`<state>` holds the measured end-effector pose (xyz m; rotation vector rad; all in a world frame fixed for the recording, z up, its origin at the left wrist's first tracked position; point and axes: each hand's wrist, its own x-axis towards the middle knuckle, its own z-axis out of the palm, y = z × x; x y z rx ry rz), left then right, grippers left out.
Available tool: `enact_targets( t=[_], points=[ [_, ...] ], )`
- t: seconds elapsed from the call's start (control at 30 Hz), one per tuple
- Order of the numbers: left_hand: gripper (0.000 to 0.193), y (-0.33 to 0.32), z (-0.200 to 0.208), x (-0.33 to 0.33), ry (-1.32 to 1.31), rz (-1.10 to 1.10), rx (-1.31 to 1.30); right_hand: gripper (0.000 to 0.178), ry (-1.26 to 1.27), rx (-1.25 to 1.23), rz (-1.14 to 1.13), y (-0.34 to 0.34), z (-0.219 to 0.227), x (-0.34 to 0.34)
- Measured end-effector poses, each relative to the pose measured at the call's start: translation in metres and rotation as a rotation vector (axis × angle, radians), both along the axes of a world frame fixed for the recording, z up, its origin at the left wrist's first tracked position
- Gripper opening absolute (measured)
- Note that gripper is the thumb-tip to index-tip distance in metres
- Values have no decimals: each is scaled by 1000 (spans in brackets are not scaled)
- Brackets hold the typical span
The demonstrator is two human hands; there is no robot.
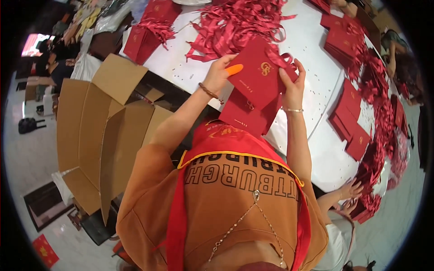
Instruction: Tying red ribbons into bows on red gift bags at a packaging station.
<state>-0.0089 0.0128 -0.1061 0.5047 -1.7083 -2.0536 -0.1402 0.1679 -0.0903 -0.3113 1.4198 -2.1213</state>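
Observation:
A dark red paper gift bag (253,77) with gold print is held up flat between my two hands over the near edge of the table. My left hand (219,76), an orange finger cover (234,69) on its thumb, is closed on the bag's left edge. At the opposite edge, my right hand (293,85) pinches the bag near its red ribbon (279,59), thumb on the front; its other fingers are partly hidden. Just below, more red gift bags (244,115) lie against my red apron (226,135). Beyond the bag spreads a heap of loose red ribbons (230,22).
An opened cardboard box (86,126) stands at my left. The white table (312,58) carries stacked red bags (141,43) at far left, further bags (350,113) at right, and a long row of ribbons (382,104). Another person's hands (350,192) are at the lower right.

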Motion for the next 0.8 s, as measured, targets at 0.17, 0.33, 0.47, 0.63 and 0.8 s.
enact_targets(
  t=[0.17,0.33,0.47,0.63,0.8],
  points=[
    [36,-46,-18,70,228,216,598,72,485,249,267,1,-15,31],
    [38,-92,-40,151,295,327,614,77,1399,778,371,-3,-50,44],
    [35,-110,-51,177,158,364,591,83,1343,999,543,-4,-68,38],
    [27,-126,-115,201,-512,409,42,85,1306,923,523,-6,-70,37],
    [31,-144,-128,187,-701,461,-264,85,1329,908,492,0,-72,39]
  ],
)
